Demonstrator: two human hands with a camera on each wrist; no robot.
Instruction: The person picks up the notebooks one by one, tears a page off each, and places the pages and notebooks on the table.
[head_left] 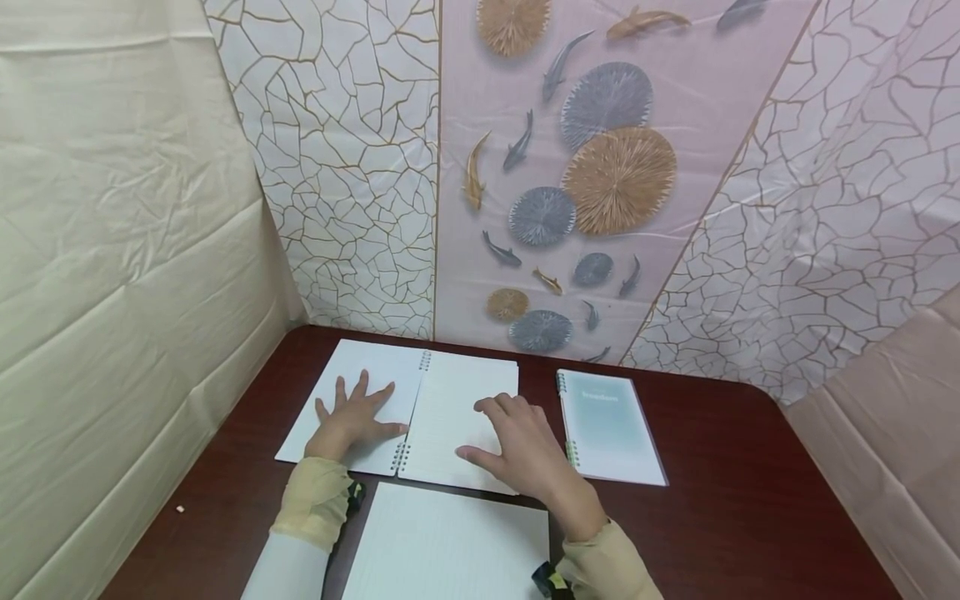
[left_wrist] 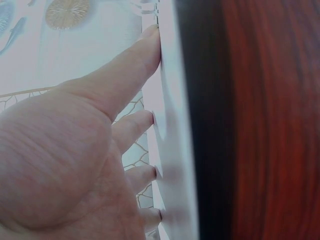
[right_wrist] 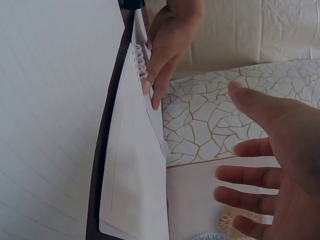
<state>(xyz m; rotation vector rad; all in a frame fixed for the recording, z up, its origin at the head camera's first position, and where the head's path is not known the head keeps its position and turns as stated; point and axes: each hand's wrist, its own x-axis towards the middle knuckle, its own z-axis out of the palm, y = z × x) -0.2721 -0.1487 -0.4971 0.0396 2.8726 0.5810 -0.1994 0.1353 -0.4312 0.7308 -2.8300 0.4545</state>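
Note:
An open spiral notebook lies flat at the back left of the table, its white pages showing on both sides of the wire binding. My left hand is spread on the left page, and in the left wrist view its fingertips press on the paper, with the thumb beside the binding. Over the right page hovers my right hand, thumb apart from the loosely bent fingers, nothing between them. The right wrist view shows a gap between this hand and the page.
Nearer to me lies a white lined sheet or pad. A closed spiral notebook with a pale blue-green cover rests to the right. The dark red table meets patterned wall hangings at the back, and a tiny white scrap lies at left.

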